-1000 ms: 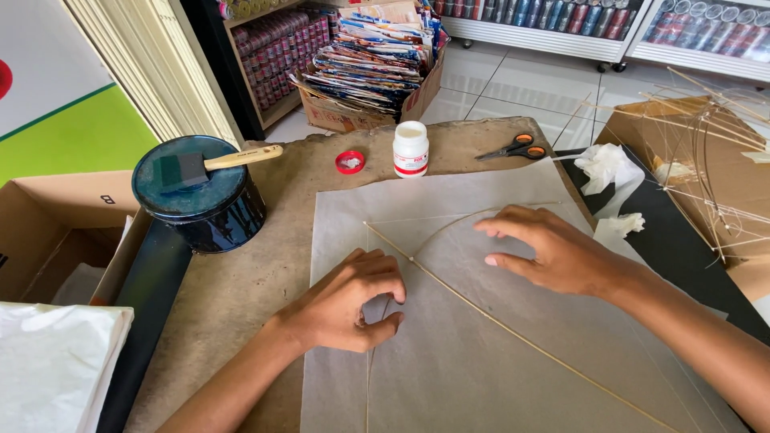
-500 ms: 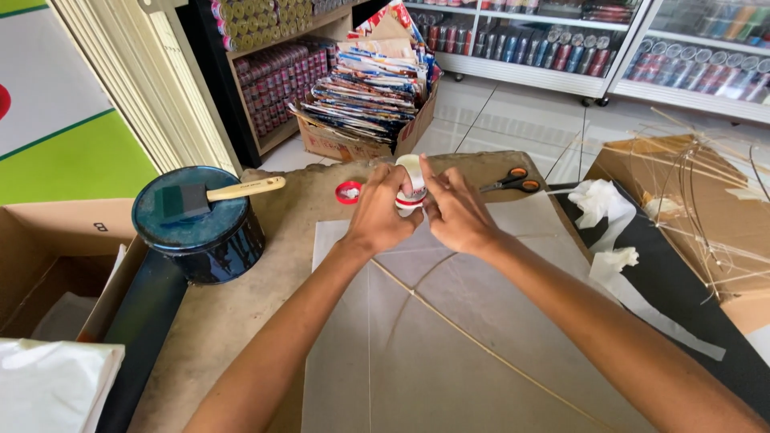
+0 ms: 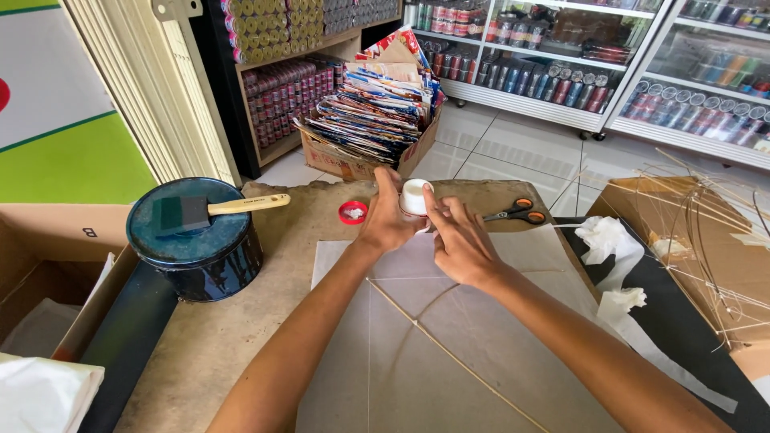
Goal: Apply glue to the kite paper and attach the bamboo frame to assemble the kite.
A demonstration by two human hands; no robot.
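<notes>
A dark round tin (image 3: pixel 195 252) topped with a foam brush (image 3: pixel 200 211) sits at far left on the worktop (image 3: pixel 208 345). Beside a red lid (image 3: pixel 352 212), the left hand (image 3: pixel 387 220) grips a small white bottle (image 3: pixel 415 196) at the far edge while the right hand (image 3: pixel 461 240) pinches its cap, apparently opening it; orange-handled scissors (image 3: pixel 521 212) lie right.

White bottle (image 3: pixel 415 197) body behind both hands' grip.
</notes>
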